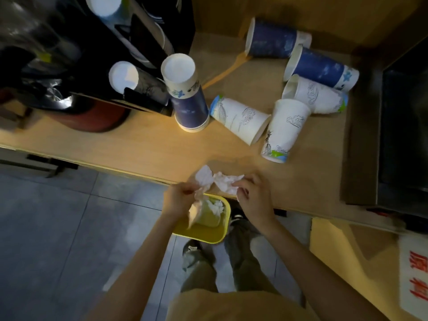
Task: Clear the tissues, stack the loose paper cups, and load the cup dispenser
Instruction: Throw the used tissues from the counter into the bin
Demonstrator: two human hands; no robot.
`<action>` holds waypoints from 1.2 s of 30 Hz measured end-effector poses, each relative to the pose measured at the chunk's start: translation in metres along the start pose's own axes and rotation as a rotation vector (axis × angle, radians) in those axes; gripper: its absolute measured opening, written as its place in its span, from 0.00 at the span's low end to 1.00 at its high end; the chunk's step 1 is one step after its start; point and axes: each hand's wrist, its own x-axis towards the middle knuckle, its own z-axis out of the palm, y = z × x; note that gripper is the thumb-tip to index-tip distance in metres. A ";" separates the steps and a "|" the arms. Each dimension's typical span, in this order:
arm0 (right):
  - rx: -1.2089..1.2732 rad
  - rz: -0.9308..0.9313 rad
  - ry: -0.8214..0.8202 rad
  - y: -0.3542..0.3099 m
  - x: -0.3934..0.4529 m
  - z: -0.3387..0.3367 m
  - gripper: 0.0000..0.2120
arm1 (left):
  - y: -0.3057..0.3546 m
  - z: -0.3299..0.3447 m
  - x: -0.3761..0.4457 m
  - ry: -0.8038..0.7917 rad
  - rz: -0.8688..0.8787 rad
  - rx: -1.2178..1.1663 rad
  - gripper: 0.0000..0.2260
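My left hand (178,199) pinches a crumpled white tissue (203,178) at the wooden counter's front edge; part of it hangs over the yellow bin (201,235). My right hand (251,195) grips a second crumpled tissue (225,183) beside it. Several loose paper cups lie on the counter: a white one on its side (240,119), another white one (283,130), a third white one (317,93), and two blue ones (322,68) (275,39). A short upside-down stack of blue cups (186,93) stands next to the black cup dispenser (139,54).
The yellow bin on the tiled floor below the counter edge holds white tissue. A dark red round base (92,118) sits at the left under the dispenser. A dark appliance (403,126) fills the right end of the counter (139,144). My feet stand beside the bin.
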 end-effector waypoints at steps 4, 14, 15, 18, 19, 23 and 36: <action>0.129 0.044 -0.011 -0.016 -0.017 0.021 0.11 | -0.041 0.002 -0.013 -0.082 -0.180 0.009 0.04; 0.170 0.307 -0.017 0.024 -0.087 0.116 0.13 | -0.150 0.032 0.003 -0.271 -0.236 0.195 0.09; 0.197 0.378 -0.033 0.032 -0.089 0.127 0.12 | -0.158 0.036 0.009 -0.294 -0.217 0.211 0.07; 0.276 0.523 -0.089 0.056 -0.090 0.158 0.07 | -0.183 0.053 0.027 -0.301 -0.150 0.237 0.11; 0.268 0.538 -0.122 0.065 -0.088 0.169 0.07 | -0.190 0.059 0.034 -0.288 -0.127 0.247 0.12; 0.190 0.531 -0.238 0.099 -0.082 0.215 0.11 | -0.216 0.087 0.057 -0.220 -0.099 0.240 0.09; 0.117 0.402 -0.425 0.165 -0.045 0.310 0.19 | -0.294 0.163 0.135 -0.084 -0.207 0.289 0.11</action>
